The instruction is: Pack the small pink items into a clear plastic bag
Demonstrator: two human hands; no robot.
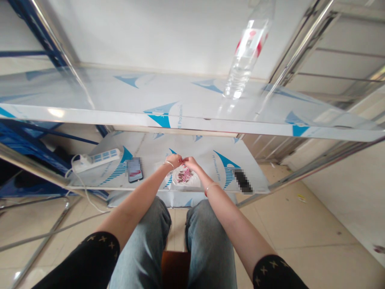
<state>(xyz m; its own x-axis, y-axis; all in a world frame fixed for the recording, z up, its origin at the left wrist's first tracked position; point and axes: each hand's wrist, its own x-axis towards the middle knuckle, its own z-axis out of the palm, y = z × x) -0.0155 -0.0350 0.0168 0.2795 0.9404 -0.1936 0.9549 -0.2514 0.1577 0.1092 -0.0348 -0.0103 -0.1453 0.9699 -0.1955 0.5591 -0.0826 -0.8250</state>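
My left hand (175,161) and my right hand (189,162) meet fingertip to fingertip over the lower shelf (210,160). Both are closed in a pinch on something tiny that I cannot make out. Right below them lies a clear plastic bag (186,177) full of small red and white pieces. Each wrist wears a thin bracelet. My knees in light jeans sit under the shelf edge.
A phone (134,169) lies left of the bag, a white power strip (98,159) with its cable further left, and a dark blurred object (242,181) on the right. A clear water bottle (245,56) stands on the upper shelf (186,116). Steel posts frame both sides.
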